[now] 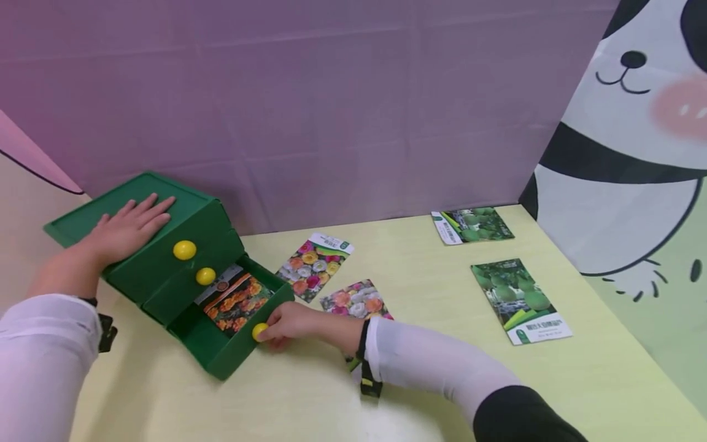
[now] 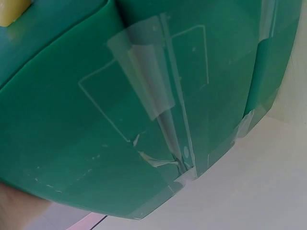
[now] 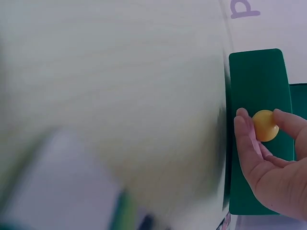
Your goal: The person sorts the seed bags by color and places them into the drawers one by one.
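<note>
A green drawer box (image 1: pixel 166 270) stands at the left of the table, its lowest drawer (image 1: pixel 223 362) pulled out. Inside that drawer lies a seed packet (image 1: pixel 237 301) with orange flowers. My left hand (image 1: pixel 129 228) rests on the box's top with its fingers stretched out. Thumb and fingers of my right hand (image 1: pixel 293 322) pinch the drawer's round yellow knob (image 3: pixel 265 125), as the right wrist view shows closely. Two more yellow knobs sit on the shut upper drawers. Clear tape (image 2: pixel 153 81) covers part of the box's side in the left wrist view.
Two packets with colourful flowers, one (image 1: pixel 315 265) near the drawer and another (image 1: pixel 359 301) partly under my right forearm, lie on the table (image 1: pixel 431 294). Two green-fruit packets, one farther back (image 1: pixel 475 225) and one nearer (image 1: pixel 519 301), lie at the right. A purple cloth (image 1: pixel 331 123) hangs behind.
</note>
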The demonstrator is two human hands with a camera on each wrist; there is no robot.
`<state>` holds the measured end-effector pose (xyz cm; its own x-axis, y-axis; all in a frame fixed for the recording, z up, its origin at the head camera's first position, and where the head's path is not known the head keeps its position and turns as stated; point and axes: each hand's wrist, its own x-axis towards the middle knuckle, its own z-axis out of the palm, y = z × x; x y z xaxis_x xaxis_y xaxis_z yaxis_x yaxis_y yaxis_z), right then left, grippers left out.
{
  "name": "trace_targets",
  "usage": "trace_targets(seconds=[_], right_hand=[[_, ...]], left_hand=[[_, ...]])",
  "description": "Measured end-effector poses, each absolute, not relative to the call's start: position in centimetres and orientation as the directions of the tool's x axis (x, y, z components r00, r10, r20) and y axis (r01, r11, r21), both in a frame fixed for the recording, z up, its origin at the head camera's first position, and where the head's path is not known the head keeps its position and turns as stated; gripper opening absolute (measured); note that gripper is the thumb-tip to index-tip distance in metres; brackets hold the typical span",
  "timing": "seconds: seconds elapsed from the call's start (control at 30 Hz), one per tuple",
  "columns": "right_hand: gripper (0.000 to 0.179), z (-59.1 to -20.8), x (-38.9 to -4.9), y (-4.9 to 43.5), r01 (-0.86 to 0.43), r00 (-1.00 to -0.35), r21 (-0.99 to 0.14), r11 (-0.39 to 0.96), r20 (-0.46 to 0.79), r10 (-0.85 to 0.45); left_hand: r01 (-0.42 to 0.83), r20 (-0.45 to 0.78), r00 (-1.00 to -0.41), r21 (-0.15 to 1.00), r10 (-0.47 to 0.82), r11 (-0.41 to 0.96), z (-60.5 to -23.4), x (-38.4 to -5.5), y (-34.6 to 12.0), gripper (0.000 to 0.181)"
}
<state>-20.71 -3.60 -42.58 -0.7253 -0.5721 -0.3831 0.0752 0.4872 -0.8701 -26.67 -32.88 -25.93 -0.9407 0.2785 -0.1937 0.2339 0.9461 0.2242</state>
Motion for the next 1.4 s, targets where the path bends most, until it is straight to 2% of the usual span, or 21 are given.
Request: trace_targets(seconds=[0.2, 0.37, 0.5, 0.7, 0.87, 1.0, 1.1, 1.23, 1.4], right_hand=[[0.02, -42.7, -22.9, -6.5, 0.105, -0.776, -0.879, 0.465, -0.365, -0.515], [0.023, -42.9, -23.4, -9.0, 0.102, -0.827, -0.878, 0.467, -0.336, -0.451], [0.027, -43.1, -23.7, -11.1, 0.033, -0.89, -0.849, 0.527, -0.265, -0.371], [0.025, -43.3, -24.3, -13.6, -0.142, -0.962, -0.744, 0.653, -0.051, -0.267], [0.024, -43.6, -24.2, -14.3, -0.22, -0.966, -0.643, 0.733, 0.038, -0.256], [0.027, -43.3, -24.1, -14.5, -0.337, -0.938, -0.482, 0.809, 0.097, -0.332], [0.03, -43.2, -23.9, -14.7, -0.406, -0.913, -0.345, 0.846, 0.103, -0.396], [0.027, -43.3, -23.6, -14.9, -0.434, -0.9, -0.245, 0.867, 0.08, -0.429], [0.028, -43.5, -24.1, -14.5, -0.408, -0.911, -0.293, 0.865, 0.072, -0.405]], left_hand=[[0.231, -0.201, -0.939, 0.236, 0.28, 0.944, -25.7, -26.9, -32.7, 0.065], [0.223, -0.21, -0.939, 0.227, 0.271, 0.948, -25.8, -26.8, -32.7, 0.065], [0.221, -0.211, -0.94, 0.224, 0.269, 0.949, -25.6, -26.9, -32.8, 0.066], [0.216, -0.202, -0.944, 0.215, 0.26, 0.952, -25.6, -26.7, -33.0, 0.066], [0.222, -0.196, -0.945, 0.21, 0.263, 0.952, -25.9, -26.6, -32.9, 0.066], [0.224, -0.188, -0.947, 0.196, 0.261, 0.955, -25.9, -26.5, -33.0, 0.064], [0.226, -0.183, -0.948, 0.189, 0.26, 0.956, -25.8, -26.5, -33.0, 0.064], [0.225, -0.19, -0.946, 0.192, 0.261, 0.955, -26.0, -26.4, -33.0, 0.064], [0.221, -0.197, -0.945, 0.205, 0.261, 0.953, -26.2, -26.6, -32.8, 0.065]])
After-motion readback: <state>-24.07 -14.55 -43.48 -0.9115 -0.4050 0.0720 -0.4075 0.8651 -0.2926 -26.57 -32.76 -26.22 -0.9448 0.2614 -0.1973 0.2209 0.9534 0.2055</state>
